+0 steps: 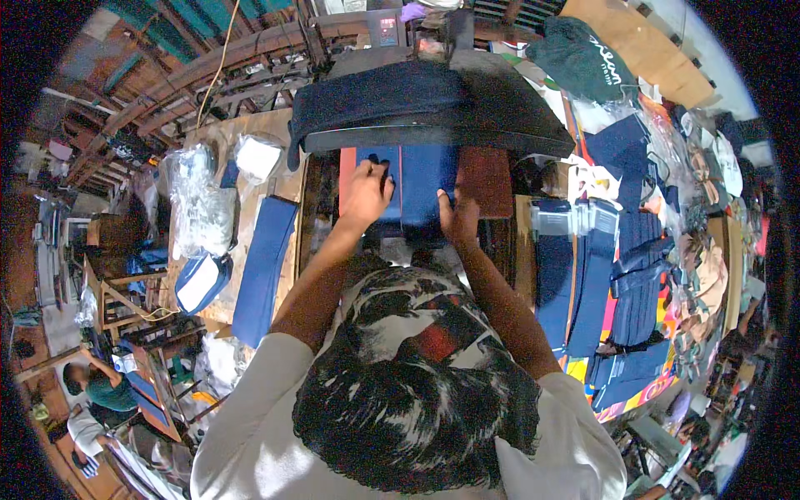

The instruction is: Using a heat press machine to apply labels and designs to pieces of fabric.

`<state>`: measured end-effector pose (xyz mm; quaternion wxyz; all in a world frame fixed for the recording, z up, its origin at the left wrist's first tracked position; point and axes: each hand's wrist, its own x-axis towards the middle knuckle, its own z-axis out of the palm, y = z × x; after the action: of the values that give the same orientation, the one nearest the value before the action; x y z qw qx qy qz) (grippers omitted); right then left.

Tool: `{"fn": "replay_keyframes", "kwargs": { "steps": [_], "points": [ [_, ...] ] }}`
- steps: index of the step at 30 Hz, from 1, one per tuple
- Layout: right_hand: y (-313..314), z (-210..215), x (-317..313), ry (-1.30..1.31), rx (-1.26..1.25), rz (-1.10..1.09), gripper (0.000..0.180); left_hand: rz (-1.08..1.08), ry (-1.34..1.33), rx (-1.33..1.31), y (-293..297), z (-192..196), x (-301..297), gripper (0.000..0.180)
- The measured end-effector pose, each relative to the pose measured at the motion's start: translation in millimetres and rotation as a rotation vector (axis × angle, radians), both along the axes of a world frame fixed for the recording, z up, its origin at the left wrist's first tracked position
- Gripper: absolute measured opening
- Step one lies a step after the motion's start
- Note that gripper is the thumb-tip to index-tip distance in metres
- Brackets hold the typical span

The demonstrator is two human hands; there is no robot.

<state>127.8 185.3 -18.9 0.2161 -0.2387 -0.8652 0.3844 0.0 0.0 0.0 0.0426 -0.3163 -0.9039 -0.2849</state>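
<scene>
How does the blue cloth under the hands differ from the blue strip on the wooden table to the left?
The blue cloth lies on the red-brown press bed under the raised plate, with the left hand and right hand pressing on it. The blue strip lies untouched on the wooden table; it looks longer and narrower. Both are blue fabric, lying flat.

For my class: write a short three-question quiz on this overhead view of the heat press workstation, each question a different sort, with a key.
1. True or false: both hands rest on the blue fabric piece lying on the lower plate of the heat press.
2. Multiple choice: where do the stacked blue fabric pieces lie? A) to the person's left B) to the person's right C) on top of the press
3. Fill in: the long blue fabric strip lies on a ____ board to the person's left.

Key: 1 true, left hand and right hand both touch it. 2 B. 3 wooden.
</scene>
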Motion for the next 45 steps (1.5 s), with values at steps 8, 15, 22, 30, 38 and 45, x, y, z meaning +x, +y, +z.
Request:
{"fn": "replay_keyframes", "kwargs": {
  "steps": [8,15,22,30,38,45],
  "points": [
    [4.8,-11.7,0.0,0.01,0.001,0.01,0.033,-0.043,0.18,0.004,14.2,22.4,26.1,0.04],
    [1.6,1.2,2.9,0.034,0.106,-0.041,0.036,-0.044,0.207,-0.115,10.8,9.5,24.5,0.044],
    [46.8,32.0,21.5,-0.378,0.099,-0.034,0.029,-0.056,0.175,-0.138,11.5,16.3,29.1,0.055],
    [61.4,56.5,26.4,0.048,-0.041,0.144,0.085,-0.042,0.149,-0.176,14.3,20.1,31.5,0.069],
    [86.2,15.4,27.6,-0.396,0.158,-0.103,0.061,-0.05,0.16,-0.176,17.5,25.1,33.1,0.068],
    [86.8,18.5,24.9,-0.296,0.147,-0.057,0.048,-0.041,0.171,-0.15,12.7,22.4,32.0,0.067]
  ]
}}
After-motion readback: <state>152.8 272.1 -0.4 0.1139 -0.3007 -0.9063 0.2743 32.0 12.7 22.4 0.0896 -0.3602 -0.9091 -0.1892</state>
